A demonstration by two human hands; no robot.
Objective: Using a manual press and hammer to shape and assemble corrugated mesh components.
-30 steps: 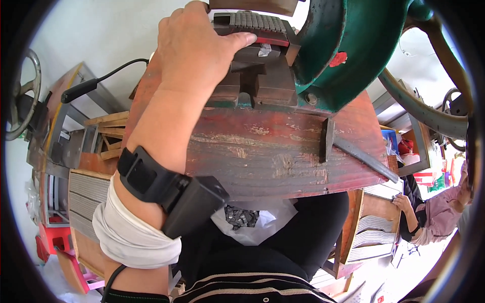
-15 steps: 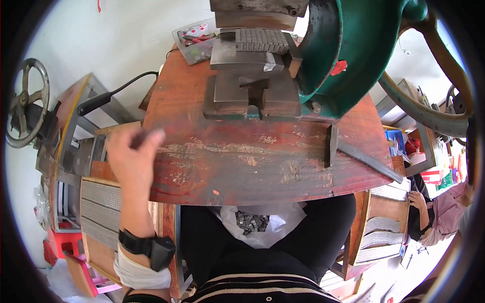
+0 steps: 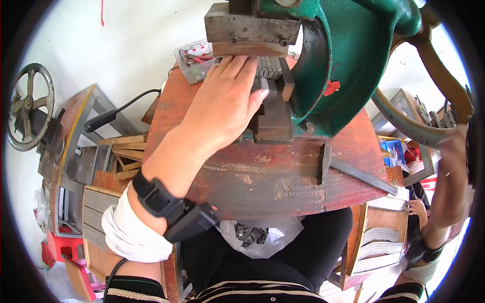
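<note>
Left hand [image 3: 222, 96] returned to ridged block [image 3: 270, 66] on green press [image 3: 361, 65], fingers nearly together, seemingly steadying it, hold hidden; right hand [image 3: 451, 177] appeared right of press, blurred, grip indiscernible.

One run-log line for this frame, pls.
left hand: fingers over gridded metal block | right hand: blurred, right of green press, contact unclear | white bag: between thighs
</note>
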